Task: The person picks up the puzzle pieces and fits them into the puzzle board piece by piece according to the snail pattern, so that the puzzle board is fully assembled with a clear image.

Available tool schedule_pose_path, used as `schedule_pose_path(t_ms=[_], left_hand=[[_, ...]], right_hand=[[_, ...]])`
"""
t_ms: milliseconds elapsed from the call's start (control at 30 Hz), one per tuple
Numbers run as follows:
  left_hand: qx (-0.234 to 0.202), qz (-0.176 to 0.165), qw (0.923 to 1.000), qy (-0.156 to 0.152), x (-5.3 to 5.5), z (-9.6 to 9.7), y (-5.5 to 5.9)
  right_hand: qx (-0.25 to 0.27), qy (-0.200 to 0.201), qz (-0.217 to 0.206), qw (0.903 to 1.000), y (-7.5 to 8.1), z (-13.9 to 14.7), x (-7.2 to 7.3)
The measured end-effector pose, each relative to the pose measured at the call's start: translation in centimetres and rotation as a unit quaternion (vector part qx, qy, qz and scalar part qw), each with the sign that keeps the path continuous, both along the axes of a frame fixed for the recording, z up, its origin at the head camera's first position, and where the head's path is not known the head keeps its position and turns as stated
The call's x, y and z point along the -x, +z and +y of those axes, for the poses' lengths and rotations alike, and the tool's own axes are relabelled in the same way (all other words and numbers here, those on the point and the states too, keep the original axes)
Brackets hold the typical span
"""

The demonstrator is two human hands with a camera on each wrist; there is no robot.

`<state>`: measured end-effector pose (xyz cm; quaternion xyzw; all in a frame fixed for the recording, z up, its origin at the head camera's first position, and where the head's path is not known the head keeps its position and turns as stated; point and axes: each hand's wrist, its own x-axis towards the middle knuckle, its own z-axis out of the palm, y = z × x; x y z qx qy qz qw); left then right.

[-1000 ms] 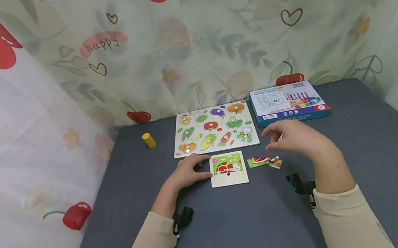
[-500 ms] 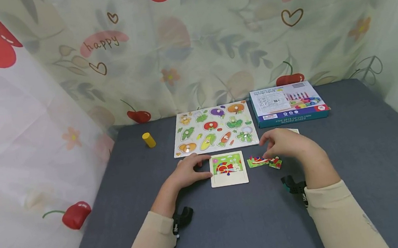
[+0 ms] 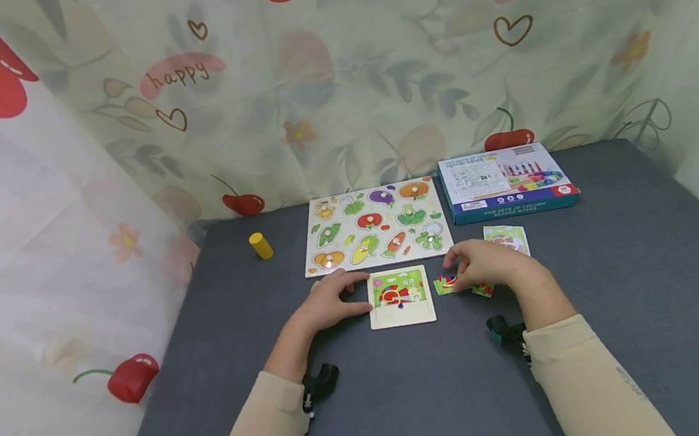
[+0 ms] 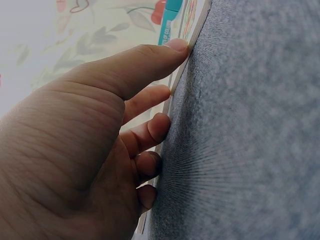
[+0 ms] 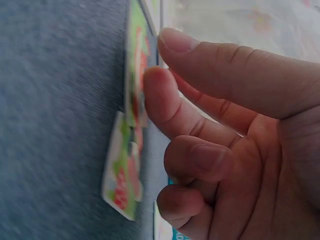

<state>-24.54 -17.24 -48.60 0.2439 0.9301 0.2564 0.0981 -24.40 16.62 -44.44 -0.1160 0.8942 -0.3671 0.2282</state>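
Observation:
A small wooden puzzle tray (image 3: pixel 403 315), partly filled with a bright picture, lies in front of the person in the head view. The left hand (image 3: pixel 330 302) is at its left side, thumb and index fingertips touching the edge; in the left wrist view the thumb (image 4: pixel 150 62) meets the board's rim. Loose jigsaw pieces (image 3: pixel 442 285) with green and red print lie right of the tray. Over them is the right hand (image 3: pixel 485 265), partly covering them. In the right wrist view its thumb and fingertips are apart, with nothing between, close beside the pieces (image 5: pixel 120 172).
Behind the tray lies a vegetable peg-puzzle board (image 3: pixel 376 229). A boxed bead set (image 3: pixel 509 183) stands at the back right, with a small picture card (image 3: pixel 514 237) in front of it. A yellow cylinder (image 3: pixel 261 246) is at the left on the grey tabletop (image 3: pixel 400 397).
The right hand has moved left and down over the loose pieces, uncovering the picture card behind it. The left hand and the tray stay in place.

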Motion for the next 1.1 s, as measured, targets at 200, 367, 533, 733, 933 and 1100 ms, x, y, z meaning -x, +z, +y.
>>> schedule_pose_path(t_ms=[200,367,533,733,933,1100], left_hand=[[0.003,0.0,1.0,0.001,0.1,0.0,0.0],[0.002,-0.002,1.0,0.002,0.1,0.0,0.0],[0.003,-0.001,1.0,0.003,0.1,0.0,0.0],[0.0,-0.001,1.0,0.004,0.0,0.0,0.0],[0.002,0.004,1.0,0.0,0.2,-0.1,-0.1],[0.001,0.002,1.0,-0.001,0.2,-0.1,-0.1]], right_hand=[[0.007,0.012,0.007,0.9999,-0.9,-0.6,0.3],[-0.002,0.014,0.017,0.9998,-1.0,-0.9,0.3],[-0.017,0.023,0.027,0.9992,-1.0,-1.2,0.3],[-0.03,0.025,0.03,0.9988,-0.7,-1.7,0.1],[-0.039,0.023,0.036,0.9983,-0.6,-2.0,0.1],[-0.039,0.022,0.031,0.9985,-0.8,-2.0,0.1]])
